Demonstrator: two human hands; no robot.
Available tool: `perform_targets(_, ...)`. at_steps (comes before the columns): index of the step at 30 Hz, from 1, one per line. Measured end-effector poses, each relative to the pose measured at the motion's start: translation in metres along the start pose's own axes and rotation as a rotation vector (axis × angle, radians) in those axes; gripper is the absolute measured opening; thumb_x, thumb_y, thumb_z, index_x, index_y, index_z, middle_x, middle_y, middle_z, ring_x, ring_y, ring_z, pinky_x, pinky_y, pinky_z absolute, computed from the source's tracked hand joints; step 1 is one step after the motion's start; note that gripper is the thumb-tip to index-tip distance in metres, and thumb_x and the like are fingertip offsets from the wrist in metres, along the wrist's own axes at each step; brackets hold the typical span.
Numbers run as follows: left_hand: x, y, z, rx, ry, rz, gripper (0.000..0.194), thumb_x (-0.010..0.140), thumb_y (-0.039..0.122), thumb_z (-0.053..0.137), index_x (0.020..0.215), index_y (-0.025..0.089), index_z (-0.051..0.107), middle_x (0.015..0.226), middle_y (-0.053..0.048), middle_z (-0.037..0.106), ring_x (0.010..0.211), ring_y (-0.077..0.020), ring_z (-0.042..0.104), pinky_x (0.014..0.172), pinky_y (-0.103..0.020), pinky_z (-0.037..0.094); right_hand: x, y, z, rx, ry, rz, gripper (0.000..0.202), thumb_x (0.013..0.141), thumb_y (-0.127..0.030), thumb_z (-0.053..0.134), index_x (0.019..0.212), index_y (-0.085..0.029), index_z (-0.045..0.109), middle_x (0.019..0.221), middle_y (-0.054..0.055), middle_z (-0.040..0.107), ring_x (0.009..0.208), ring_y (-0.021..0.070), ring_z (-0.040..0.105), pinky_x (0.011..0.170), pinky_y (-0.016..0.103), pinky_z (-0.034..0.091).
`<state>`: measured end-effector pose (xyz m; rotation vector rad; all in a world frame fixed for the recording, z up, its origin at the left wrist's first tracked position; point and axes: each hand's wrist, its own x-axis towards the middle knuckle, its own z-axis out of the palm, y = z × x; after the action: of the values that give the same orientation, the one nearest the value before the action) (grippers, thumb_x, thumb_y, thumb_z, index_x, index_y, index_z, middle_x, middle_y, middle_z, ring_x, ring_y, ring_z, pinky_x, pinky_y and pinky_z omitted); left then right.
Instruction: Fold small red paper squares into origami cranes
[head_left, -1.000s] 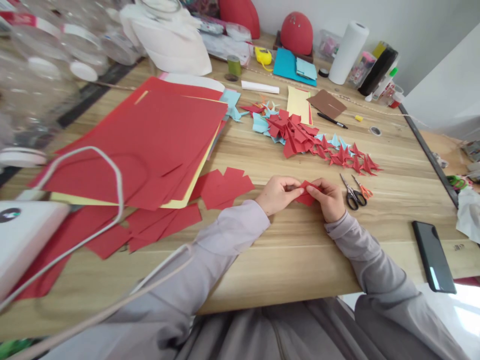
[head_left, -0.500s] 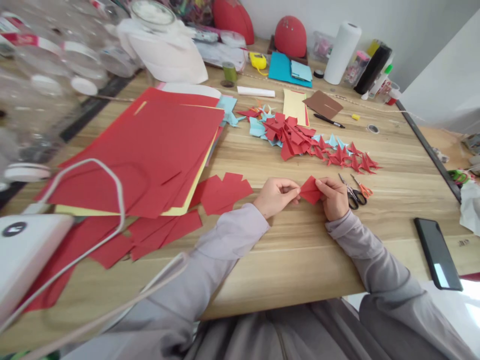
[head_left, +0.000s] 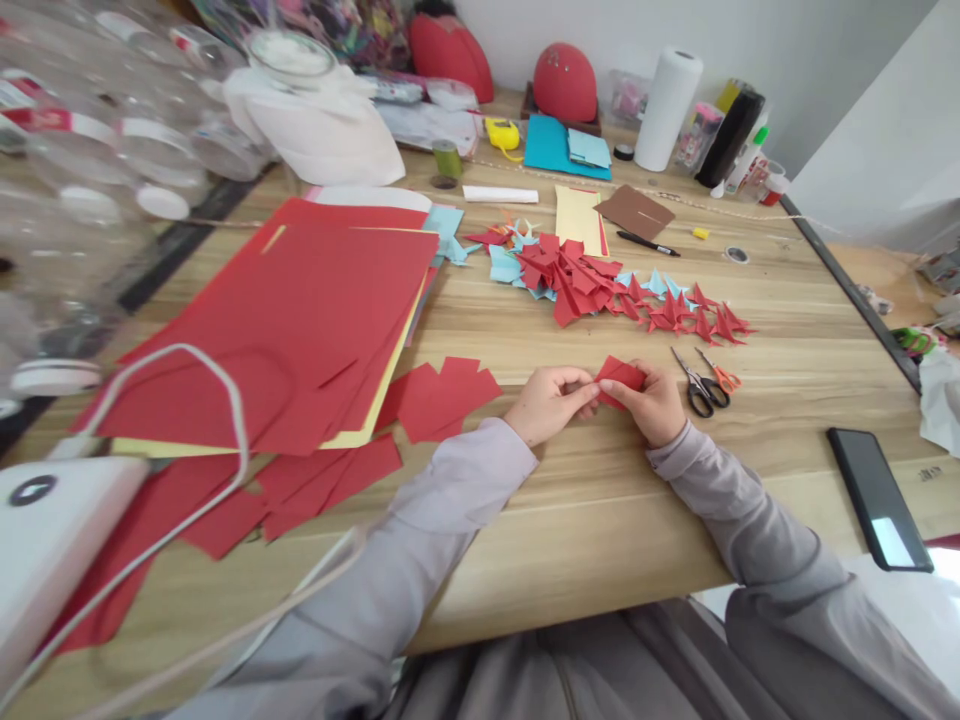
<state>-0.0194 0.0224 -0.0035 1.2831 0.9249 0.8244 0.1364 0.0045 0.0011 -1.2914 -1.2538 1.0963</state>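
Between my two hands is a small folded piece of red paper (head_left: pixel 616 372), held a little above the wooden table. My left hand (head_left: pixel 553 402) pinches its left corner between thumb and fingers. My right hand (head_left: pixel 651 400) grips it from the right, the thumb lying across its front and the other fingers behind, partly hidden. Beyond the hands lies a heap of red folded paper pieces (head_left: pixel 574 275), with pointed red paper cranes (head_left: pixel 675 312) trailing off to its right and some light blue ones among them. Cut red paper pieces (head_left: pixel 448 398) rest left of my left hand.
Black-handled scissors (head_left: pixel 703 388) and orange-handled scissors (head_left: pixel 724 374) lie right of my right hand. A phone (head_left: pixel 877 495) is near the right edge. Large red sheets (head_left: pixel 300 320) are stacked at left, beside a white device (head_left: pixel 64 540) with a cable. Plastic bottles (head_left: pixel 97 150) crowd the far left.
My right thumb has slid left across the red paper towards my left fingertips, and the paper has turned slightly. The whole view has shifted a little.
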Motion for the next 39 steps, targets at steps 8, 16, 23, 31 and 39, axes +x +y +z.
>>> perform_targets(8, -0.0011, 0.003, 0.0002, -0.038, -0.021, -0.006, 0.022, 0.071, 0.03, 0.066, 0.06, 0.012, 0.06, 0.053, -0.001, 0.06, 0.047, -0.0084, 0.054, 0.052, -0.022, 0.046, -0.0004, 0.0002, 0.0, 0.115, -0.029, 0.13, 0.032, 0.057, -0.044, 0.078, 0.063, -0.015, 0.064, 0.05, 0.0, 0.063, 0.04, 0.012, 0.055, 0.039, 0.024, 0.046)
perform_targets(16, -0.0007, 0.0038, 0.0009, -0.093, 0.058, 0.005, 0.024, 0.07, 0.033, 0.066, 0.06, 0.013, 0.058, 0.05, 0.0, 0.059, 0.044, -0.009, 0.054, 0.048, -0.022, 0.045, 0.002, 0.0003, 0.0, 0.22, -0.088, 0.151, 0.033, 0.058, -0.043, 0.078, 0.072, -0.015, 0.068, 0.058, 0.001, 0.069, 0.042, 0.0134, 0.061, 0.042, 0.025, 0.053)
perform_targets(23, -0.0002, 0.0027, 0.0003, -0.077, 0.081, 0.028, 0.03, 0.07, 0.04, 0.068, 0.059, 0.013, 0.057, 0.047, 0.0, 0.059, 0.043, -0.0088, 0.052, 0.048, -0.022, 0.044, 0.0018, 0.002, -0.0009, 0.206, -0.059, 0.154, 0.038, 0.065, -0.054, 0.07, 0.072, -0.016, 0.068, 0.053, 0.0, 0.067, 0.04, 0.0138, 0.06, 0.042, 0.027, 0.054)
perform_targets(31, 0.0011, 0.0007, 0.0004, -0.086, 0.013, -0.007, 0.029, 0.065, 0.038, 0.072, 0.064, 0.013, 0.059, 0.053, -0.001, 0.061, 0.047, -0.0094, 0.055, 0.049, -0.022, 0.046, 0.0011, -0.0016, 0.001, 0.198, -0.118, 0.157, 0.036, 0.056, -0.045, 0.079, 0.072, -0.015, 0.066, 0.055, 0.001, 0.068, 0.042, 0.012, 0.06, 0.043, 0.024, 0.054)
perform_targets(39, 0.0004, -0.0014, -0.0003, -0.248, 0.075, 0.08, 0.027, 0.07, 0.024, 0.061, 0.096, 0.015, 0.061, 0.085, -0.005, 0.065, 0.063, -0.0127, 0.062, 0.052, -0.024, 0.05, 0.0022, 0.0054, -0.0032, 0.346, -0.12, 0.214, 0.064, 0.064, -0.041, 0.075, 0.118, -0.019, 0.051, 0.053, -0.005, 0.065, 0.041, 0.0131, 0.06, 0.038, 0.023, 0.05)
